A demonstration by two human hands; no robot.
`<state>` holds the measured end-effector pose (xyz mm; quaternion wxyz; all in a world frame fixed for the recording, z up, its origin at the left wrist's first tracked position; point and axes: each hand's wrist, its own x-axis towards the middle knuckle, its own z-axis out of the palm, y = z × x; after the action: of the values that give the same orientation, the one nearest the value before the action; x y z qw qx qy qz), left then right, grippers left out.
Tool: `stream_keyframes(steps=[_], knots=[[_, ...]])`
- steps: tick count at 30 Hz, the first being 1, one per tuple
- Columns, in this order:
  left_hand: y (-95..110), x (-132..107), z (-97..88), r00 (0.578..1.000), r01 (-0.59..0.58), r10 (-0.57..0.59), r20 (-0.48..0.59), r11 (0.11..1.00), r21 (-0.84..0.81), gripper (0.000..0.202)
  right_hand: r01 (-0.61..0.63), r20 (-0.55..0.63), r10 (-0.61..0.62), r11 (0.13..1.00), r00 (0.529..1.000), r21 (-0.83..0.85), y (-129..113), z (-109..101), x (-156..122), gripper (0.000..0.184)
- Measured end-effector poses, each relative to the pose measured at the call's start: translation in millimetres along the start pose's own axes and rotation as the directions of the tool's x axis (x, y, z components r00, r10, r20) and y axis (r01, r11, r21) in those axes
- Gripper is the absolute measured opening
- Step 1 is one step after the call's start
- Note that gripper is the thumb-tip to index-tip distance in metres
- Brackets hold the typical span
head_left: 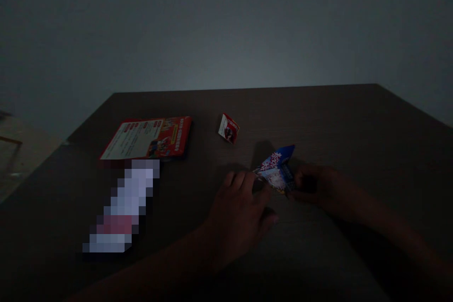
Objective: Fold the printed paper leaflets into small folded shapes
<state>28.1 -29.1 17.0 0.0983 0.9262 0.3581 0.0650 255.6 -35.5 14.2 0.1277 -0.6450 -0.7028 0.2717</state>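
A folded piece of printed paper (274, 174), blue and white with snowflake patterns, stands partly raised off the table. My right hand (322, 186) pinches its right edge between thumb and fingers. At the paper's left end lies my left hand (239, 212), palm down, with its fingers stretched forward and the thumb apart. Its index finger is close to the paper's lower left edge; whether it presses on it is too dark to tell. Beyond my left hand, a small folded red and white paper piece (229, 128) rests on the table.
On the left of the dark wooden table (300, 108) lies a red and white printed booklet or pack (148, 139). In front of it is a bright, pixelated phone-shaped object (123, 205). A pale wall (269, 33) rises behind the table's far edge. The scene is dim.
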Motion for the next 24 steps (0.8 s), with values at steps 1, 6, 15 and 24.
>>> stream_keyframes(steps=[1, 6, 15, 24], knots=[[-1, 0, -0.2, 1.0, 0.0, 0.0, -0.002, 1.0, -0.004, 0.046, -0.003, -0.002, 0.003, 1.0, 1.0, 0.009, 0, 0, 0, 0.02], [-4, 1, -1.1, 1.0, -0.011, 0.011, -0.017, 1.0, -0.005, 0.041, -0.038, -0.142, 0.049, 0.996, 0.989, 0.079, -3, -1, 3, 0.03], [-10, 2, -0.5, 0.998, -0.042, 0.039, -0.057, 0.998, -0.049, 0.031, 0.008, -0.486, 0.129, 0.963, 0.864, 0.269, -6, -1, 2, 0.046], [-17, 5, -0.3, 0.992, -0.082, 0.073, -0.102, 0.993, -0.086, 0.021, 0.062, -0.225, 0.069, 0.848, 0.972, 0.527, -13, 6, 0, 0.034]])
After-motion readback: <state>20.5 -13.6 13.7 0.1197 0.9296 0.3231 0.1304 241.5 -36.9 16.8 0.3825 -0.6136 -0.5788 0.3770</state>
